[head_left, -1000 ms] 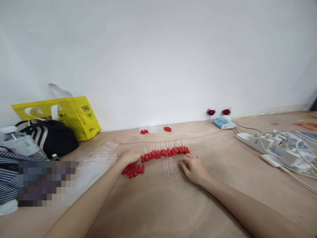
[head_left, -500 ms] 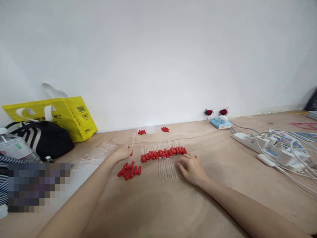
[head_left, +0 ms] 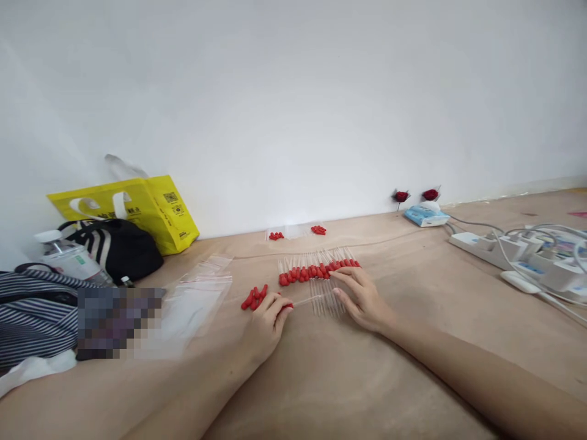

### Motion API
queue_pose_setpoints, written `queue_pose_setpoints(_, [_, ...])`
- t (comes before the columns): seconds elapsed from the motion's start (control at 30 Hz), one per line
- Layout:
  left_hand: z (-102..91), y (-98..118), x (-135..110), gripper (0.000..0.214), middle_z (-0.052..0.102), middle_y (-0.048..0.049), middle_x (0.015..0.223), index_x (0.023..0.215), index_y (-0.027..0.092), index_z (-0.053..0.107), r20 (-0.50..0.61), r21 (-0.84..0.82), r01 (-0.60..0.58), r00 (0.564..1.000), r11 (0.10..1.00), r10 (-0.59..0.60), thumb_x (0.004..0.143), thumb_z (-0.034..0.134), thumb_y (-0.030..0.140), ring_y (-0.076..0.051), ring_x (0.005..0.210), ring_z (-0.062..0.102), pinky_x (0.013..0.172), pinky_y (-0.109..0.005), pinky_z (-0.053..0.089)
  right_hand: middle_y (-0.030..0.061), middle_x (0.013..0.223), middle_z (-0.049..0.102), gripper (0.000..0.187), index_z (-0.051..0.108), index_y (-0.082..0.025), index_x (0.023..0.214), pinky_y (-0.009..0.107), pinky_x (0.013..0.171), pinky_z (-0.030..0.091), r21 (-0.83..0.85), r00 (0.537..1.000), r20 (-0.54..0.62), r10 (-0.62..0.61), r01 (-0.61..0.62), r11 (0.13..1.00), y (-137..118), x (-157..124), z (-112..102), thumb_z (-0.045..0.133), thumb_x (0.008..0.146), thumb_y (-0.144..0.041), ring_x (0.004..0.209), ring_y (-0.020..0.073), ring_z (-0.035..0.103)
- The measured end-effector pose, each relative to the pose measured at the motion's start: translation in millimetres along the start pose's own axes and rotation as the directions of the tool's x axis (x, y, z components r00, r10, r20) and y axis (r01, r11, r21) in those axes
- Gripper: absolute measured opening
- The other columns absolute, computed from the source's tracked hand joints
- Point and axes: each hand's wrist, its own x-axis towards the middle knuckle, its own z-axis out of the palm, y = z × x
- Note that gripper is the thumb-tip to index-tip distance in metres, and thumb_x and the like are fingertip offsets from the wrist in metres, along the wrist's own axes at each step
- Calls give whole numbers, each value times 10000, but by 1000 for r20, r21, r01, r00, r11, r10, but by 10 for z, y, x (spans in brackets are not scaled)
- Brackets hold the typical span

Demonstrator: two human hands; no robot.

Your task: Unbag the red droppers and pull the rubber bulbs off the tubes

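Left hand (head_left: pixel 266 322) pinches a dropper (head_left: pixel 306 299) by its soft red bulb; the thin tube looks brittle. Right hand (head_left: pixel 367 299) lies spread over tubes (head_left: pixel 323 307).

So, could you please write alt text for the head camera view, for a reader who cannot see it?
On a brown surface, the person's left hand pinches a clear dropper by its red bulb, while the right hand rests on loose clear tubes. Behind them lies a row of red-bulbed droppers, with loose red bulbs to the left.
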Motion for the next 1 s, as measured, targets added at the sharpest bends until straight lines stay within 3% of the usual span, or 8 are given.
queue_pose_setpoints(0.13, [17, 20, 19, 181, 533, -26, 782, 839, 177, 555, 26, 17, -34, 999, 999, 34, 859, 379, 215, -129, 738, 547, 683, -243, 456, 86, 1111, 549, 334, 510, -230, 1145, 452, 919, 281, -121, 976, 110, -185, 198, 973, -178, 68, 37, 469, 830, -336, 1016, 214, 473])
queue_pose_setpoints(0.23, [23, 34, 29, 170, 537, -26, 791, 849, 183, 558, 32, 17, -55, 998, 998, 54, 857, 391, 214, -132, 749, 542, 691, -249, 455, 70, 1088, 577, 302, 540, -243, 1099, 483, 956, 205, -148, 956, 154, -250, 273, 951, -283, 120, 149, 499, 816, -340, 1026, 216, 468])
queue_pose_setpoints(0.4, [42, 25, 18, 176, 543, -29, 798, 865, 187, 571, 66, 29, -74, 995, 997, 72, 857, 397, 218, -132, 747, 543, 682, -241, 458, 16, 919, 640, 153, 610, -250, 920, 486, 975, 163, -134, 969, 95, -227, 238, 962, -336, 128, 318, 487, 830, -267, 962, 186, 499])
queue_pose_setpoints(0.53, [52, 2, 19, 194, 570, -45, 843, 939, 185, 582, 51, 55, -103, 994, 993, 101, 853, 419, 246, -142, 782, 553, 707, -256, 464, 12, 861, 650, 143, 621, -238, 855, 462, 974, 194, -89, 977, 74, -200, 206, 974, -331, 104, 323, 481, 829, -235, 919, 171, 513])
queue_pose_setpoints(0.83, [43, -39, 11, 185, 671, -33, 936, 845, 219, 631, 58, 210, -253, 967, 944, 247, 839, 447, 224, -212, 966, 557, 922, -481, 335, -28, 638, 652, 176, 623, -263, 825, 510, 1000, 126, -89, 962, 33, -271, 272, 958, -346, 78, 228, 458, 830, -202, 893, 169, 549])
queue_pose_setpoints(1.0, [13, -13, -14, 216, 688, -24, 893, 772, 231, 648, 74, 196, -243, 970, 950, 233, 827, 441, 202, -206, 929, 579, 934, -509, 313, -33, 631, 651, 169, 624, -281, 823, 514, 1002, 132, -87, 964, 45, -263, 266, 960, -339, 52, 202, 473, 814, -206, 912, 167, 553])
